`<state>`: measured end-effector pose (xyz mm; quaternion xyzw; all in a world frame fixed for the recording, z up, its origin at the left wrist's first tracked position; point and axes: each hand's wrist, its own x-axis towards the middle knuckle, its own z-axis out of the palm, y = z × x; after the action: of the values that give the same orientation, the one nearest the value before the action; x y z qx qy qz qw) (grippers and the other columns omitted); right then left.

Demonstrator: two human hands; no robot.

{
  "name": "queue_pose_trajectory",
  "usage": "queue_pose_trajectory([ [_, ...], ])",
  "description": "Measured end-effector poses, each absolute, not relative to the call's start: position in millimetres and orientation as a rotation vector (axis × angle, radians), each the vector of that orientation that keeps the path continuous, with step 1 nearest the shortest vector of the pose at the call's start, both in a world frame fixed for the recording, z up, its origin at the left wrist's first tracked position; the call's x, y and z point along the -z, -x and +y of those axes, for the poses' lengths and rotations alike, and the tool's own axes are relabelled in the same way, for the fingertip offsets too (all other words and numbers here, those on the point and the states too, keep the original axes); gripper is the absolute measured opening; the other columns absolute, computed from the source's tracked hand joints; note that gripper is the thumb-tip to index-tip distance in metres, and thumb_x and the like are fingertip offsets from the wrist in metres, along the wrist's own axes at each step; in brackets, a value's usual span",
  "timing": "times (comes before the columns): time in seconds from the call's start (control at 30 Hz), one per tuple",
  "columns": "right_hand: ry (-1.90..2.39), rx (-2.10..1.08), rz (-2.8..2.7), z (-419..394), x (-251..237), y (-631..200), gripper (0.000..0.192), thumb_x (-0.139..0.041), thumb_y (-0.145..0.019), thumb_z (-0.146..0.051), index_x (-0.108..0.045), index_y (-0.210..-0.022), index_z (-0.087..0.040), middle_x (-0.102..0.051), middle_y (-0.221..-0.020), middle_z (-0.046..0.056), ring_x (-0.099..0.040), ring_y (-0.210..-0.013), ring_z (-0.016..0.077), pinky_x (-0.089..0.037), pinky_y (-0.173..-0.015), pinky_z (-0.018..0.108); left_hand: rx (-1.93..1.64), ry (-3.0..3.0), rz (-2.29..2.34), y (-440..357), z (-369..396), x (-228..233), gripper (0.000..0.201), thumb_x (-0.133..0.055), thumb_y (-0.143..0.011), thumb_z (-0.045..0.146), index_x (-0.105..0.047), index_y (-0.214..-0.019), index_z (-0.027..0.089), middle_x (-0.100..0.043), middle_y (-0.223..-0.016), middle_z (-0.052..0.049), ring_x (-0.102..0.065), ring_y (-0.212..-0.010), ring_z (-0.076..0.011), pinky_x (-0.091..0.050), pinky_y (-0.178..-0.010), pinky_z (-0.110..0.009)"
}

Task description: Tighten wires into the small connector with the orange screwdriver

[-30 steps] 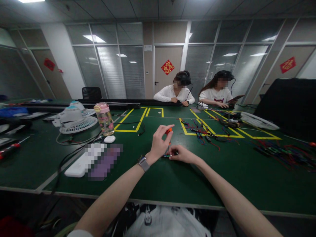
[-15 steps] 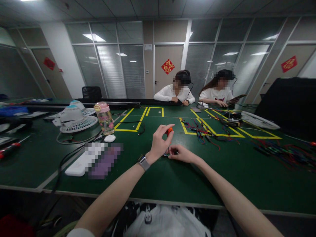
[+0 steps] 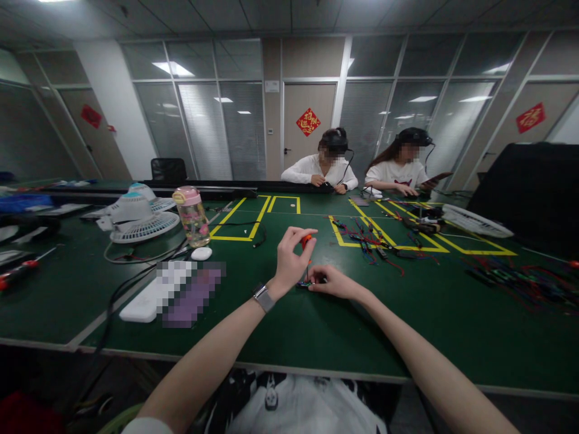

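Left hand (image 3: 289, 259) pinches the orange screwdriver (image 3: 306, 241); right hand (image 3: 332, 281) pins a small part (image 3: 305, 284) — loose wires (image 3: 371, 241) beyond, bottle (image 3: 193, 217) left.

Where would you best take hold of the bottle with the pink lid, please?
Grip the bottle around its clear body, below the pink lid, coming from the near right side. It stands upright, and that side faces open table; the fan and its cable crowd the left. The left hand, now on the screwdriver, is nearest.
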<state>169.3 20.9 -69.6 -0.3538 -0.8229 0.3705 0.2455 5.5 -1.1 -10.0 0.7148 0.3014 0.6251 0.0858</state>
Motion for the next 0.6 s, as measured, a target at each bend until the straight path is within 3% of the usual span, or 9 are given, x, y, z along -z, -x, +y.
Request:
queue_pose_trajectory([
  [0.1,0.965,-1.026,-2.243,21.3,70.0,-169.6,0.016,-0.068,-0.075,-0.027,-0.063,-0.084,-0.015,-0.056,-0.069,-0.002,-0.050,-0.064,0.0130,-0.040,-0.061,0.024,-1.886,-2.132,0.948,-5.4,-1.6,10.6,0.012,-0.061,-0.088,0.023,-0.068,-0.098,0.022,-0.055,-0.090,-0.002,-0.056,-0.086,-0.0158,-0.047,-0.081,-0.028],
  [0.27,0.974,-1.010,-2.242,22.0,71.4,-169.3,0.016,-0.069,-0.074,-0.028,-0.062,-0.082,-0.015,-0.056,-0.069,-0.002,-0.050,-0.063,0.0133,-0.040,-0.060,0.025,-1.776,-2.133,0.865,-5.3,-1.2,10.6,0.028,-0.044,-0.097,0.022,-0.062,-0.118,0.022,-0.059,-0.109,-0.006,-0.057,-0.102,-0.0172,-0.046,-0.090,-0.030],
  [0.43,0.995,-1.037,-2.225,21.4,71.3,-168.8,0.017,-0.068,-0.074,-0.029,-0.062,-0.083,-0.016,-0.054,-0.070,-0.002,-0.049,-0.064,0.0134,-0.040,-0.061,0.024,-1.732,-2.112,0.778,-5.2,0.0,10.5,0.032,-0.038,-0.098,0.021,-0.058,-0.123,0.021,-0.060,-0.123,-0.007,-0.056,-0.114,-0.0186,-0.044,-0.099,-0.034],
  [0.6,0.976,-1.027,-2.224,21.0,70.5,-168.9,0.014,-0.067,-0.074,-0.026,-0.062,-0.081,-0.016,-0.054,-0.069,-0.002,-0.049,-0.064,0.0133,-0.039,-0.061,0.024,-1.767,-2.134,0.807,-6.1,-1.1,9.3,0.028,-0.047,-0.094,0.017,-0.061,-0.118,0.020,-0.064,-0.109,-0.007,-0.060,-0.101,-0.0174,-0.047,-0.091,-0.031],
])
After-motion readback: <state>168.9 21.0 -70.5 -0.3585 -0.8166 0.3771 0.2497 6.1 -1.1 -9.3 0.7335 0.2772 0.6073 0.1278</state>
